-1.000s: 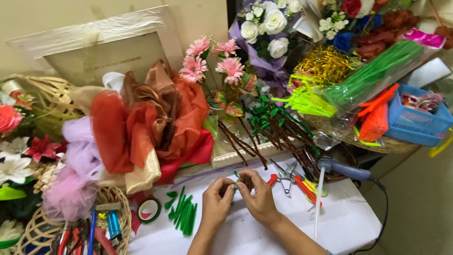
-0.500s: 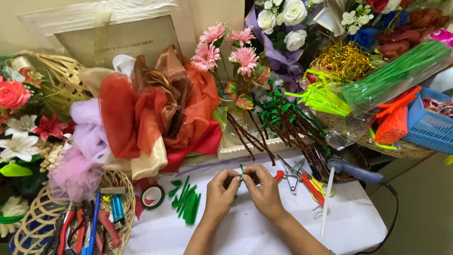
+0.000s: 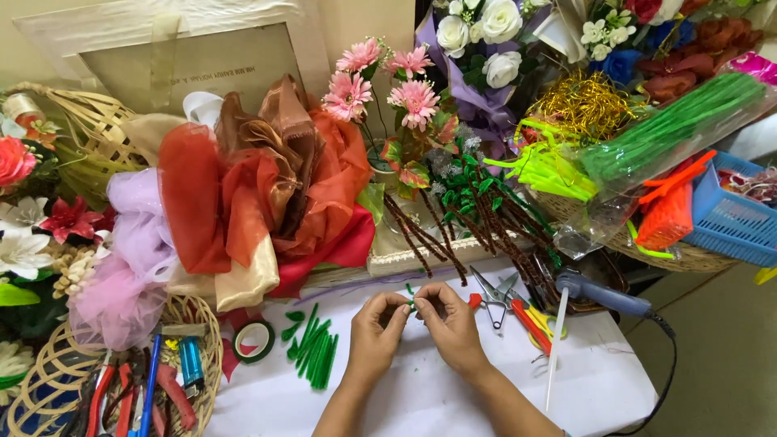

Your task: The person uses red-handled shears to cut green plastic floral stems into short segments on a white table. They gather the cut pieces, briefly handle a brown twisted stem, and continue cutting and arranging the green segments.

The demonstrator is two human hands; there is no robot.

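Both hands met over the white table (image 3: 453,405), just in front of the heap of orange and red cloth (image 3: 259,194). The left hand (image 3: 374,336) and the right hand (image 3: 449,324) had their fingertips pressed together on a small green piece (image 3: 411,304), thumb and forefinger of each hand clamped on it from either side. It was too small to tell exactly what it was; it looked like a short green stem or leaf bit being twisted or wrapped. Judging by that grip, the step in hand was the fine joining or winding of the green piece, and the next move would call for a steady pinch and small turns of the fingers, with nothing let slip.

To the left of the hands, nearer the cloth heap's lower edge, a row of green leaf strips (image 3: 312,352) lay loose on the table, and beside them a roll of green tape (image 3: 252,340). Further left of that, a wicker basket (image 3: 206,324) held pliers with red handles, a blue lighter and other tools.

To the right of the cloth heap, scissors (image 3: 494,295) and a glue gun (image 3: 603,295) lay on the table near the right hand. Beyond them a woven basket (image 3: 672,257) held a clear bag of green sticks (image 3: 672,129) and yellow-green ones. A blue plastic basket (image 3: 732,218) stood at the far right; its contents were hard to make out.
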